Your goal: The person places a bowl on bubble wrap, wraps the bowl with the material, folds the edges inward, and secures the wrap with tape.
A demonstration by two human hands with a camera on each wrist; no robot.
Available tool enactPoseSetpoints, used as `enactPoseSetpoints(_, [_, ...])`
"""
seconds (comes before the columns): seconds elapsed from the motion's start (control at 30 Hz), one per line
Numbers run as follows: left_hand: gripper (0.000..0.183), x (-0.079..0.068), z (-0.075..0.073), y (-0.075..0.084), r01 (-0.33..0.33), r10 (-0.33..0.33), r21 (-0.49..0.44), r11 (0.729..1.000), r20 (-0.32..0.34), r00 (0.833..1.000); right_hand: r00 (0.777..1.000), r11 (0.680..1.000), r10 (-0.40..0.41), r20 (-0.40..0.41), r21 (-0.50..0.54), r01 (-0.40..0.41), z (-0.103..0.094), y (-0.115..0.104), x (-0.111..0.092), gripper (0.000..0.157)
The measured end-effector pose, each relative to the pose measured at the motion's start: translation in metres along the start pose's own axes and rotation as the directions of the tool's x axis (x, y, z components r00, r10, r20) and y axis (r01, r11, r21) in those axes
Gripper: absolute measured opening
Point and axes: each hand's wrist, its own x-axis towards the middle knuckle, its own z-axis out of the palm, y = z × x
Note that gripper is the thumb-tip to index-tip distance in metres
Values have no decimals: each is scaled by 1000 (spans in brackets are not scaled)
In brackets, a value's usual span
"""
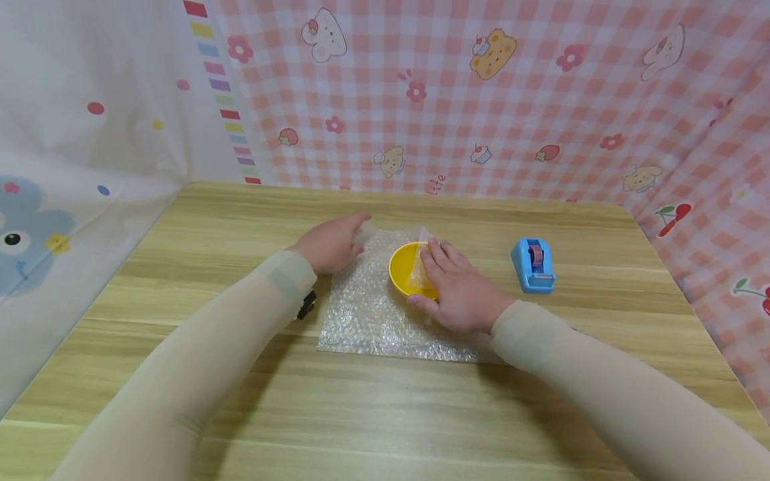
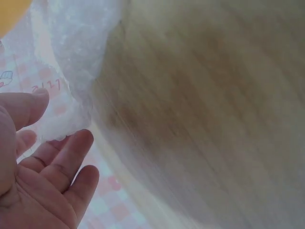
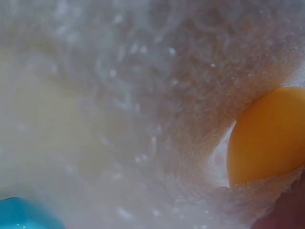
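A yellow bowl [image 1: 404, 267] sits on a sheet of bubble wrap [image 1: 361, 321] laid on the wooden table. My right hand [image 1: 460, 290] presses a folded-over flap of the wrap onto the bowl's right side, its fingers fairly straight and reaching over the rim. In the right wrist view the wrap curves up around the bowl's yellow wall [image 3: 267, 138]. At the sheet's far left corner is my left hand [image 1: 333, 244]. The left wrist view shows its thumb [image 2: 26, 107] apart from the fingers, with fingertips right at the edge of the wrap [image 2: 78, 52].
A blue tape dispenser [image 1: 534, 266] with a pinkish roll stands to the right of the wrap. The wooden table [image 1: 373, 427] ends at a pink checked cloth [image 1: 385, 113] behind and a white patterned cloth [image 1: 120, 133] on the left.
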Motion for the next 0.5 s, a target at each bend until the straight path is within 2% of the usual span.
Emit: enactPoseSetpoints(0.5, [91, 0, 0, 0, 31, -30, -70, 997, 13, 999, 1000, 1000, 16, 10, 7, -16, 0, 0, 0, 98])
